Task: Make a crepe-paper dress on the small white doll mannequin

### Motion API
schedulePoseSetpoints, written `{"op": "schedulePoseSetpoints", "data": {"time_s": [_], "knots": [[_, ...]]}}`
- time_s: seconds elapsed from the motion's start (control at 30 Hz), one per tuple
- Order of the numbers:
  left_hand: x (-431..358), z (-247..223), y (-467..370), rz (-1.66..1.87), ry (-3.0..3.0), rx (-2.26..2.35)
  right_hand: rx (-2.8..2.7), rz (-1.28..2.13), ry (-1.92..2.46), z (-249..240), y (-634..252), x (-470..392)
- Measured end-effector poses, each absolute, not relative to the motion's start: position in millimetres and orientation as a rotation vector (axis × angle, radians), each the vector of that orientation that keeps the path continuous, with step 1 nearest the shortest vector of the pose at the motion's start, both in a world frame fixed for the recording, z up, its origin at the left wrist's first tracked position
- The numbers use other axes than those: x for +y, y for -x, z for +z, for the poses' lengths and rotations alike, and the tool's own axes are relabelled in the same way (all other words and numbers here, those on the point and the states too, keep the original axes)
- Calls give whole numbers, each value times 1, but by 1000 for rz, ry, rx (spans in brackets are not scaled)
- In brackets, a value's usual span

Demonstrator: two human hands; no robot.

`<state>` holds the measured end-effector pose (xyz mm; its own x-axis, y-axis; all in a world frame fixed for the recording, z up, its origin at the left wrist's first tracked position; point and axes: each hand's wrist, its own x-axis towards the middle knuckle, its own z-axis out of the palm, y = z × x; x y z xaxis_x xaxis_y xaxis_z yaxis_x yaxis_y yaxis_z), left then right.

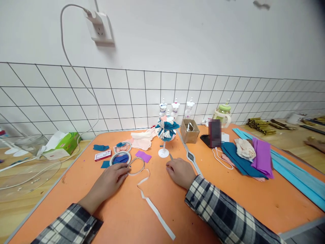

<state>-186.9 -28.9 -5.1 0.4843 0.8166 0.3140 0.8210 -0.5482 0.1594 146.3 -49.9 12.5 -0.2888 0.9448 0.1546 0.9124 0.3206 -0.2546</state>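
My left hand (pixel 111 178) is closed at the left edge of a thin tape roll (pixel 143 165), its fingertips at the rim. From this roll a white strip (pixel 158 215) curls toward the front of the orange table (pixel 122 217). My right hand (pixel 180 172) is closed around a small grey pointed tool (pixel 171 157); most of it is hidden in the fingers. Just beyond stands a small white dress form (pixel 164 153) wearing a ruffled teal and white skirt (pixel 166 130). Two wider tape rolls (pixel 111 159) lie over teal and blue fabric pieces behind my left hand.
A red-and-white box (pixel 103 155) and purple fabric (pixel 143 156) lie left of centre. Behind stand three dress forms (pixel 175 107), a cardboard box (pixel 189 134), a phone (pixel 214 133) and a bottle (pixel 223 113). Folded fabrics (pixel 262 156) lie right, tissues (pixel 66 144) left.
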Motion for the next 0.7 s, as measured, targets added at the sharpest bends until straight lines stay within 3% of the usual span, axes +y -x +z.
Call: {"op": "schedulePoseSetpoints", "data": {"time_s": [0.43, 0.7], "knots": [[-31, -13, 170, -524, 2771, -1266, -2508, 277, 1468, -1, -170, -46], [-24, -16, 153, -659, 2829, -1339, -2417, 237, 1588, 4, -171, -49]]}}
